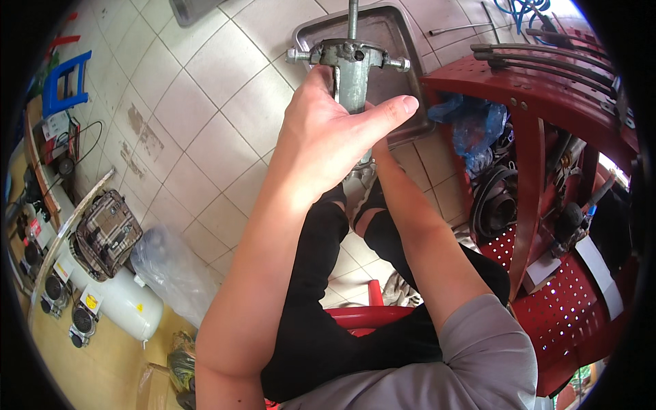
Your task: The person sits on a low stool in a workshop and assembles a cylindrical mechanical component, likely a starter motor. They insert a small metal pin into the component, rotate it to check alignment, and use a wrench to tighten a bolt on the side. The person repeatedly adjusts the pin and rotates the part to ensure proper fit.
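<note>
A grey metal cylinder (352, 87) stands roughly upright before me. Its wider top collar carries bolts that stick out to the sides, and a threaded rod (352, 19) rises from the centre. My left hand (324, 119) is around the cylinder's lower part from the left. Its thumb crosses in front and points out to the right, while most of its fingers are hidden behind the metal. Of my right hand (380, 146) only a little shows, below the left thumb; its fingers are covered. A shiny metal part (362, 167) shows lower down, near my feet.
A grey metal tray (403, 75) lies on the tiled floor behind the cylinder. At the right stands a red perforated rack (523, 178) with cables and parts. A white compressor tank (130, 307), a camouflage bag (108, 232) and a blue stool (67, 83) are at the left.
</note>
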{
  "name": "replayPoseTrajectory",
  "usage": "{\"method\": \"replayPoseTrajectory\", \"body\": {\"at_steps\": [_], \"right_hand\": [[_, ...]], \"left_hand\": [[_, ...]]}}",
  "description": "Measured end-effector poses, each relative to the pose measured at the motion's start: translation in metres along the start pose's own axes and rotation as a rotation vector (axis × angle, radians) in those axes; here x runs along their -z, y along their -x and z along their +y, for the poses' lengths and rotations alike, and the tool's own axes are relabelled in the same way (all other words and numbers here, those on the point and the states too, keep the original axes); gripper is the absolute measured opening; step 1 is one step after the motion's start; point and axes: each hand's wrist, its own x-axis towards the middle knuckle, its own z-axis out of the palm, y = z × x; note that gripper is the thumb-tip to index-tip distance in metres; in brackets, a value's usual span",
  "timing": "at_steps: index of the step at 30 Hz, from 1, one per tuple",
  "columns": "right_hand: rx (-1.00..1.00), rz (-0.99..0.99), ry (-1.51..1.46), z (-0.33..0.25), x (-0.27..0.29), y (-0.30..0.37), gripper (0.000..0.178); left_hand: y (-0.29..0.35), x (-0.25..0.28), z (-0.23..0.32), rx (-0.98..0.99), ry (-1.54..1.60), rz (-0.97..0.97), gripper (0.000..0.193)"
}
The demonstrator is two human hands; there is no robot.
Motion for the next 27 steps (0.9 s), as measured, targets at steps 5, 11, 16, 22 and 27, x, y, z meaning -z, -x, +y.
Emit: {"method": "replayPoseTrajectory", "body": {"at_steps": [5,11,16,22,27], "right_hand": [[0.053,-0.006,0.065,0.007,0.002,-0.003,0.016],[0.132,-0.024,0.068,0.011,0.008,-0.003,0.018],[0.158,-0.071,0.091,0.013,0.008,-0.001,0.022],[0.107,-0.030,0.055,0.007,0.005,-0.004,0.022],[0.116,-0.054,0.078,0.007,0.000,-0.008,0.019]], "left_hand": [[-0.002,-0.002,0.001,0.019,0.009,-0.011,0.049],[-0.002,-0.005,0.001,0.042,-0.001,-0.021,0.048],[-0.002,-0.007,0.000,0.043,-0.013,-0.013,0.048],[-0.002,-0.007,0.000,0.056,-0.041,-0.017,0.048],[-0.004,-0.005,-0.002,0.025,-0.078,-0.006,0.048]]}}
